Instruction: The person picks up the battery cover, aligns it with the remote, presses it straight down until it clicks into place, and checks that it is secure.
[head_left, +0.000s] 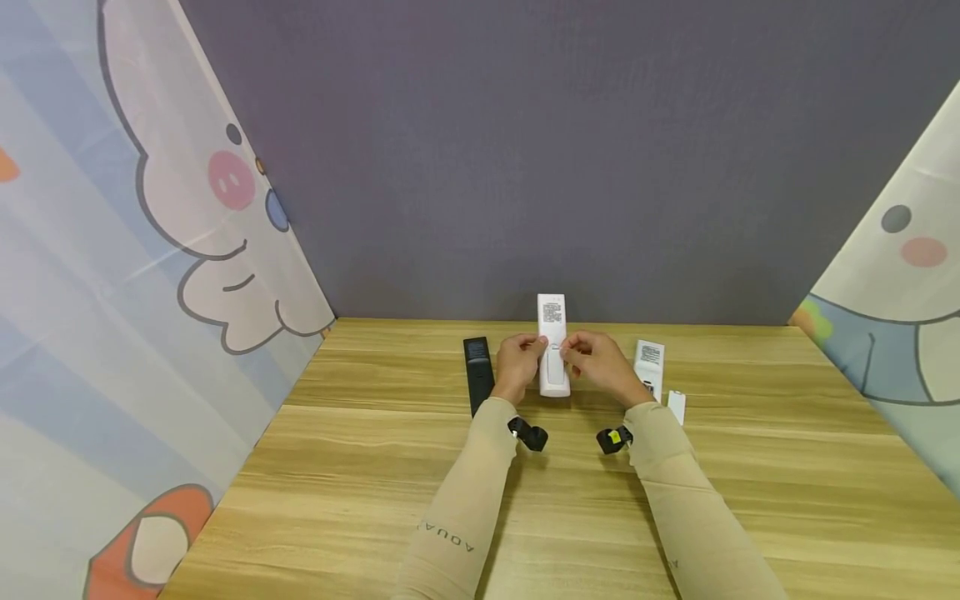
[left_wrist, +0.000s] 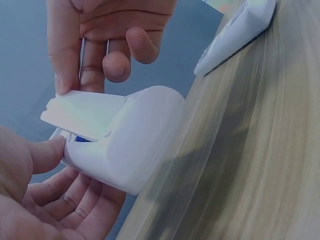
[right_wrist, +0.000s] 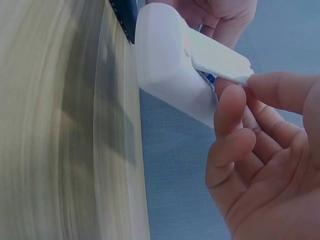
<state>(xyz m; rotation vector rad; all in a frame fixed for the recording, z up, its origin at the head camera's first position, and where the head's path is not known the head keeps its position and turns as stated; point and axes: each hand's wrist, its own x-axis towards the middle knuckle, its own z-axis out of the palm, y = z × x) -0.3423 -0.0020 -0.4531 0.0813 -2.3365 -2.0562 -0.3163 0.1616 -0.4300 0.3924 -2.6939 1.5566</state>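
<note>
Just below the middle of the head view, a black remote (head_left: 478,367) lies on the wooden table (head_left: 360,467). Right of it, my left hand (head_left: 517,364) grips a white remote (head_left: 551,315), its labelled back facing me. My right hand (head_left: 600,360) pinches its back cover (left_wrist: 85,112), tilted partly up, something blue (left_wrist: 81,139) showing beneath. Farther right lie a second white remote (head_left: 649,360) and a loose white cover (head_left: 677,406).

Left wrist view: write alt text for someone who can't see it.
A left hand holds a white plastic remote control while the right hand pinches the raised end of its flat white back cover, showing a sliver of blue inside. At upper right, a second white plastic remote control lies on a light wood-grain table.
</note>
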